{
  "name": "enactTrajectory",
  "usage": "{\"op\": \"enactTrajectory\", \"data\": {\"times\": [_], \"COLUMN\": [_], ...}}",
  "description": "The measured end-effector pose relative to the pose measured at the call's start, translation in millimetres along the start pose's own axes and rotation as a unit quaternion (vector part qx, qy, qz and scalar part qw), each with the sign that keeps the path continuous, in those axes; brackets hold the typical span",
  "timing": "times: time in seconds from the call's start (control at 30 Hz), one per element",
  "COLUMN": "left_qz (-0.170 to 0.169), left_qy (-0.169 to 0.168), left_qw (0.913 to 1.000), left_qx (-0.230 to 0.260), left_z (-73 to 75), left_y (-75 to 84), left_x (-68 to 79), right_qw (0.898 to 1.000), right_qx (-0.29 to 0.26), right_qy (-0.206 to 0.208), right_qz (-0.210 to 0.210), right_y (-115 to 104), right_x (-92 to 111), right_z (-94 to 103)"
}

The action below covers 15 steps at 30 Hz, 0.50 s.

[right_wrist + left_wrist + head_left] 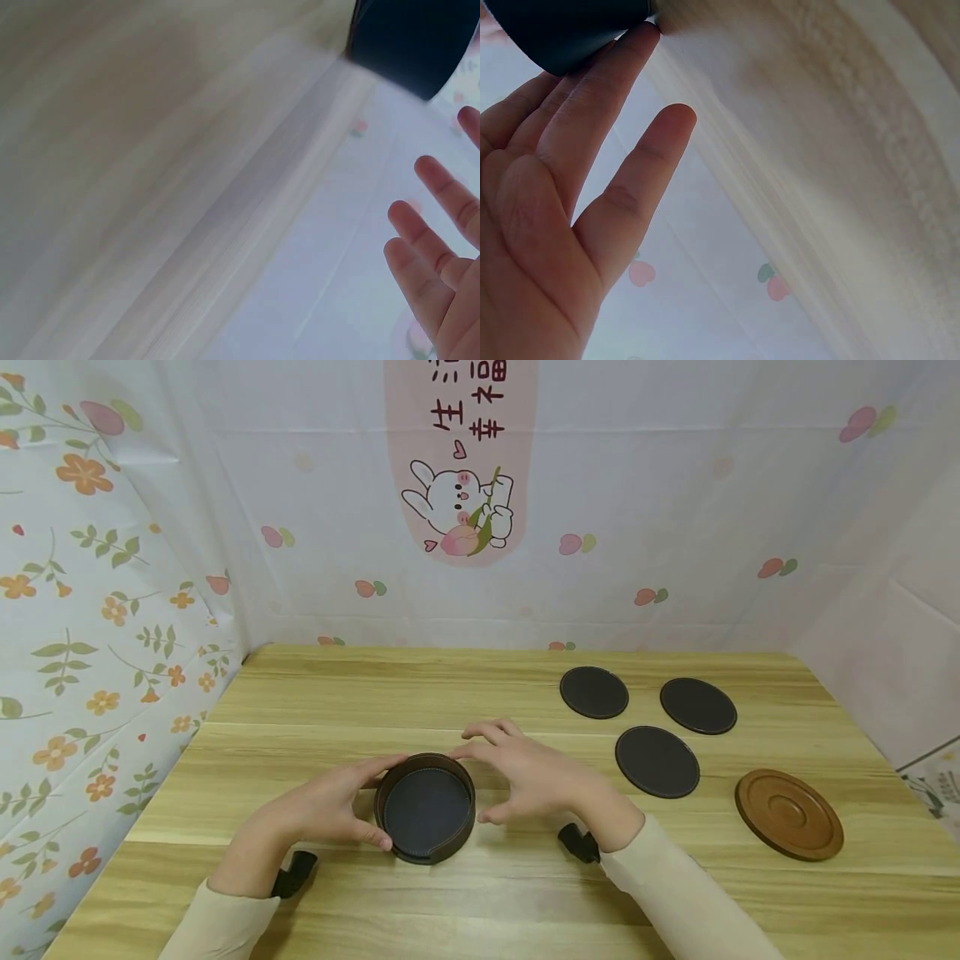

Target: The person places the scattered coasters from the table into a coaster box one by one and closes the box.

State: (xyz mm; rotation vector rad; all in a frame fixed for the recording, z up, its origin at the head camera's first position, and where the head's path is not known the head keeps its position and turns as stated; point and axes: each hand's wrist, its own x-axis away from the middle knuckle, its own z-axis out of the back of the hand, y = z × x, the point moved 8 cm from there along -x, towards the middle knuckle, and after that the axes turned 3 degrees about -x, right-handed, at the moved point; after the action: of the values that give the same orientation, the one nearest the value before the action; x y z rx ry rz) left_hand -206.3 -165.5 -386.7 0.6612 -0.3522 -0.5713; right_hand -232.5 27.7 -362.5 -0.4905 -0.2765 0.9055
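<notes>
A round, dark leather coaster holder (467, 827) with a brown inner wall stands on the table, a black stitched disc in its bottom. My left hand (330, 806) holds it from the left, index finger along the far rim and thumb at the near side. In the left wrist view, straight fingers touch the holder's dark outer wall (577, 34). To its right, my right hand (536, 777) is spread, the forefinger tip close by the far rim and the thumb apart from the wall. The right wrist view shows those fingers (442, 191) below the holder (412, 45), holding nothing.
Three black round coasters, at the back (594, 692), farther right (698, 706) and nearer (657, 762), lie flat on the wooden table (360, 693). A brown wooden disc (787, 839) with ring grooves lies at the right. Printed cloths (675, 485) hang behind and at the sides.
</notes>
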Motion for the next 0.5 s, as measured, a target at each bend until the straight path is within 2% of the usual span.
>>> {"op": "enactTrajectory", "data": {"times": [0.17,0.5], "left_qz": [0.007,0.006], "left_qy": [0.0,0.0], "left_qw": [1.0,0.9999], "left_qx": [-0.002,-0.01], "left_z": [0.1,-0.1], "left_y": [-0.6,0.6], "left_x": [0.6,0.4], "right_qw": [1.0,0.994], "right_qx": [0.004,0.006], "right_qy": [0.026,0.081], "right_qz": [-0.015,-0.075], "right_y": [19,62], "right_x": [17,60], "right_z": [13.0,36.9]}}
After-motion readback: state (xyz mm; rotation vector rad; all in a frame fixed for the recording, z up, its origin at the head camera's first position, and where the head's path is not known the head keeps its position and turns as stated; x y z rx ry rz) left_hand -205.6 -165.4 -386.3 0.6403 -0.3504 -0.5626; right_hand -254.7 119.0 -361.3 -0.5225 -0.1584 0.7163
